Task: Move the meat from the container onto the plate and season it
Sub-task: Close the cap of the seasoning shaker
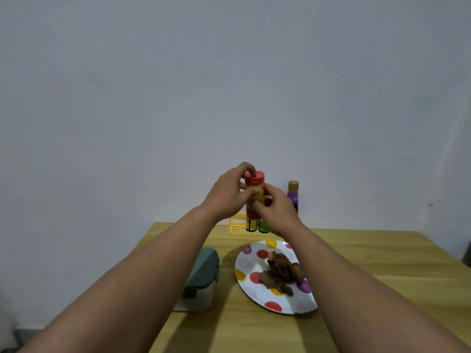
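Brown pieces of meat lie on a white plate with coloured dots, right of centre on the wooden table. A closed grey-green lidded container stands left of the plate. Above the far edge of the table both hands hold up a seasoning bottle with a red cap and a yellow-red label. My left hand grips it from the left, with a finger over the cap. My right hand holds its lower part from the right.
A yellow rack at the table's far edge holds further bottles, one of them green. A purple bottle with a gold cap stands to its right. The wooden table meets a plain wall behind.
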The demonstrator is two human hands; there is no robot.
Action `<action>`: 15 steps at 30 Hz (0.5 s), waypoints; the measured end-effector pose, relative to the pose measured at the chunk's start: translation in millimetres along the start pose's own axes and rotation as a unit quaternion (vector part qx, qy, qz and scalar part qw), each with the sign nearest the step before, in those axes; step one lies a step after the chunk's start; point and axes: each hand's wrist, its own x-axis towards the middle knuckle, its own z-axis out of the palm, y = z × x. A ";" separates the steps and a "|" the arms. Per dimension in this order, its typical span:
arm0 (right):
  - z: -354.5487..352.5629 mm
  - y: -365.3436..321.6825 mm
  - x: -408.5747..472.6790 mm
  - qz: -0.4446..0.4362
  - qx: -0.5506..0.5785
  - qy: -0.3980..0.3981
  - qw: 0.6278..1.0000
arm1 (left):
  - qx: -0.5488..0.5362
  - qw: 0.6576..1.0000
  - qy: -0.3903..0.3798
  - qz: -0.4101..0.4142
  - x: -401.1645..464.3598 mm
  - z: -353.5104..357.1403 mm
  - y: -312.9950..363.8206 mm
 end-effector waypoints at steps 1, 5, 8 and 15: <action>4.7 4.3 4.1 -0.001 -0.027 0.014 1.000 | 0.002 1.000 -0.002 -0.003 2.2 1.7 -7.0; 23.7 25.7 22.8 0.017 -0.043 0.044 0.998 | 0.011 0.999 -0.013 -0.028 14.5 14.5 -38.6; 38.0 43.9 37.0 0.037 -0.022 0.041 0.998 | 0.020 0.999 -0.022 -0.038 23.0 26.7 -62.3; 69.6 87.7 63.2 0.104 -0.023 0.047 0.993 | 0.037 0.996 -0.039 -0.070 38.1 57.2 -117.8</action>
